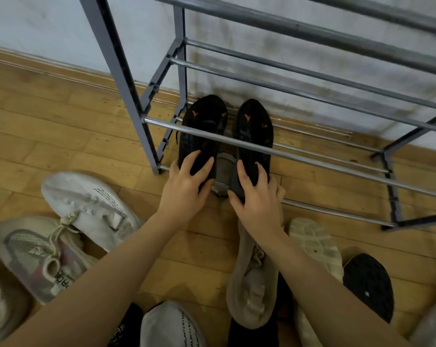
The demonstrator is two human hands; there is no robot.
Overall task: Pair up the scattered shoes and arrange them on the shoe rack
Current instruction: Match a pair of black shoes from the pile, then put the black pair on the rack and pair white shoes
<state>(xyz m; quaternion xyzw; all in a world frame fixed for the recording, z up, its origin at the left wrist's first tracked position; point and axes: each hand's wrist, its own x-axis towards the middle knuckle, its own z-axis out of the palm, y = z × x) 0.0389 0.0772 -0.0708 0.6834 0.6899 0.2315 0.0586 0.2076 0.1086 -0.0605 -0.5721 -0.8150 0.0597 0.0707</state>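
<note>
Two black sneakers with small orange marks stand side by side on the lowest tier of the grey metal shoe rack [262, 146], toes toward the wall. My left hand [186, 181] grips the heel of the left black sneaker [203, 126]. The heel of the right black sneaker [254, 131] is gripped by my right hand [257, 196]. A rack bar crosses over both shoes. Loose shoes lie on the wooden floor around me: a white sneaker [91, 206], a beige and pink sneaker [36, 256] and a taupe sneaker [254, 284] under my right forearm.
A cream shoe lying sole-up [314, 241] and a black sole [369, 284] lie at the right. Another white shoe [171, 324] sits at the bottom edge. The rack stands against a pale wall [49, 33]; its upper tiers hold nothing in view.
</note>
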